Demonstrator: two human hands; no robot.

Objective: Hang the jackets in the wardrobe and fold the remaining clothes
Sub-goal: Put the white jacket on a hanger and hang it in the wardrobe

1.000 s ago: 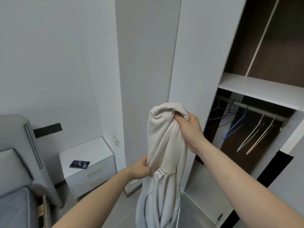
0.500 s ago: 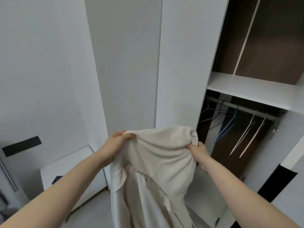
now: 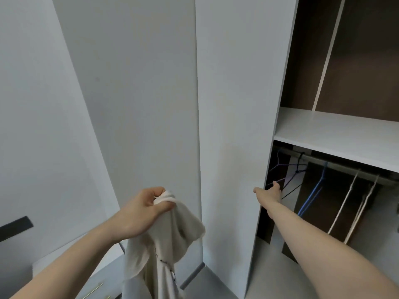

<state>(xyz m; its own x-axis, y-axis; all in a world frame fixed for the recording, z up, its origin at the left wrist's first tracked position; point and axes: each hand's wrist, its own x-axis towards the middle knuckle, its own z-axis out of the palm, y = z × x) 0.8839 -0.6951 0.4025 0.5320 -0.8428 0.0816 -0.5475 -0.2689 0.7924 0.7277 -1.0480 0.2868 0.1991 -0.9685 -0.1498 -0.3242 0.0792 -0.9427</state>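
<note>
A cream jacket (image 3: 164,240) hangs from my left hand (image 3: 144,209), which grips its top edge in a fist in front of the white wardrobe door (image 3: 233,126). My right hand (image 3: 271,192) is stretched out with straight fingers at the edge of the open wardrobe, just in front of a purple hanger (image 3: 279,167). Empty hangers hang on the rail (image 3: 345,167): a black one (image 3: 299,169), a blue one (image 3: 313,195) and two pale ones (image 3: 354,203).
A white shelf (image 3: 336,134) sits above the rail, with a dark upper compartment (image 3: 356,52) over it. A white nightstand (image 3: 71,275) is low at the left, and a grey wall (image 3: 32,126) fills the left side.
My right hand has let go of the jacket and reached out to the hangers in the wardrobe. The jacket now hangs from my left hand alone. The view has turned up and right.
</note>
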